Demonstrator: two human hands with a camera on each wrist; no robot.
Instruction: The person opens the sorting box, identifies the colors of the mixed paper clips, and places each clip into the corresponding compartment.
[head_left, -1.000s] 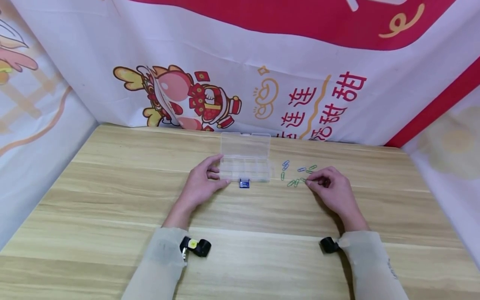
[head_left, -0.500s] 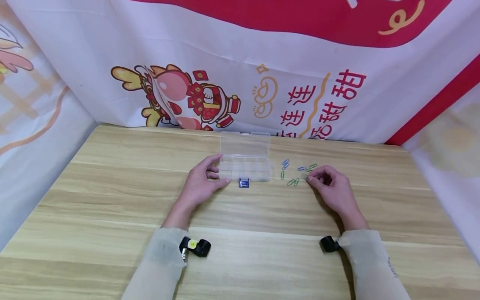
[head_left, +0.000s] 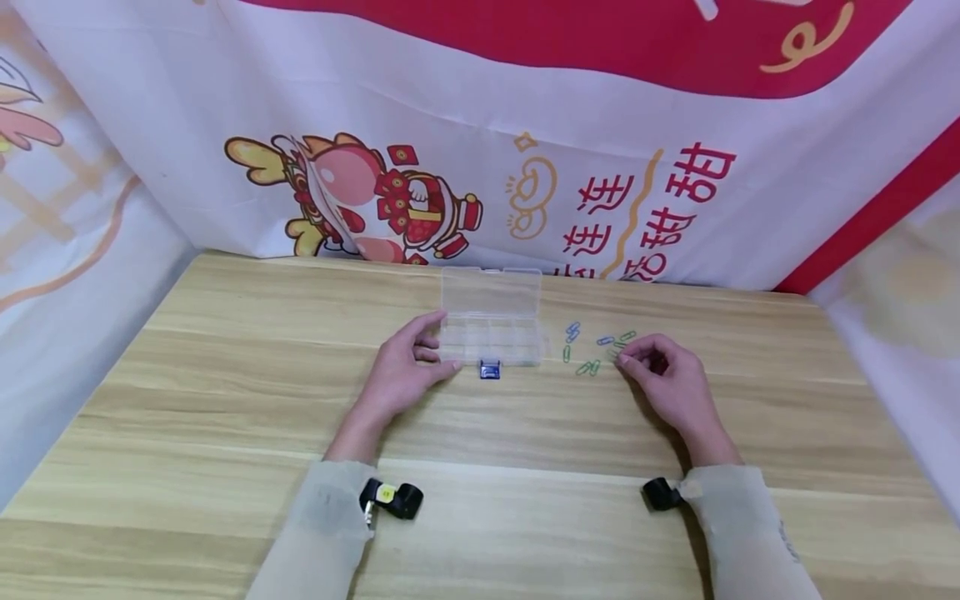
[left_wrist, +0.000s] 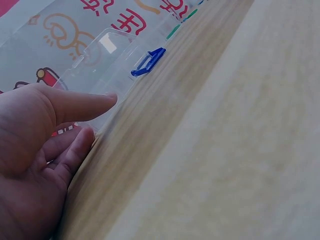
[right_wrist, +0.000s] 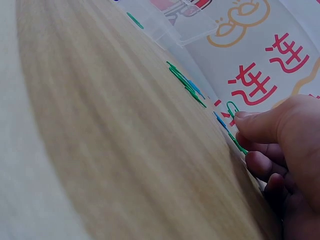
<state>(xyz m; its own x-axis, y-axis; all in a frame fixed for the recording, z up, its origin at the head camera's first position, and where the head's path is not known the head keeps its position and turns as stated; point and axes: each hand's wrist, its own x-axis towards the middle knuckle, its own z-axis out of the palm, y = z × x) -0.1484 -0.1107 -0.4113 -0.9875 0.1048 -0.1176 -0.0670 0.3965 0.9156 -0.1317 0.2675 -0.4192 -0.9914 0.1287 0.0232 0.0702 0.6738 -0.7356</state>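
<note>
right hand (head_left: pixel 663 373): pinches green clip (right_wrist: pixel 230 107), lifted
loose clips (head_left: pixel 604 341): near pinch, unboxed
left hand (head_left: pixel 401 369): grips open box (head_left: pixel 501 337)

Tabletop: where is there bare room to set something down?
The tabletop is bare between the two wrist cameras, left of the left grip, and right of the right grip. It is crowded between the clear box and right grip, where loose paper clips lie.

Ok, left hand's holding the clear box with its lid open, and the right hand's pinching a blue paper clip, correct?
Not the colour: the right hand pinches a green paper clip, as the right wrist view shows. The left hand does hold the clear box, lid open.
</note>
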